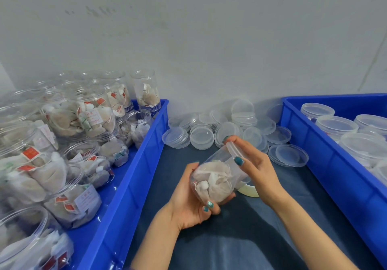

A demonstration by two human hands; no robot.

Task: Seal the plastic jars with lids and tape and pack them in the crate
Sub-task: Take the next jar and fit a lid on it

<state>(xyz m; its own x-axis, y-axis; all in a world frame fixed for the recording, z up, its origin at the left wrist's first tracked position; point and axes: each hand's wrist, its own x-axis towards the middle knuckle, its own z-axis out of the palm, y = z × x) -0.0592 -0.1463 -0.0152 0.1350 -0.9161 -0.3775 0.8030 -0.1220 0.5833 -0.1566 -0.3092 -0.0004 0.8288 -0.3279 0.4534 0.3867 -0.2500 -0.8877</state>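
Head view: my left hand (188, 206) grips the tea-bag jar (213, 179) by its base above the bench (167, 186), long axis tilted up-right toward my right hand (257, 165), which pinches the lid (232, 148) on its mouth.

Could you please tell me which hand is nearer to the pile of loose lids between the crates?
Right. The right hand grips the lid on the jar, just short of the pile of loose lids; the left hand cups the jar's base, farther back.
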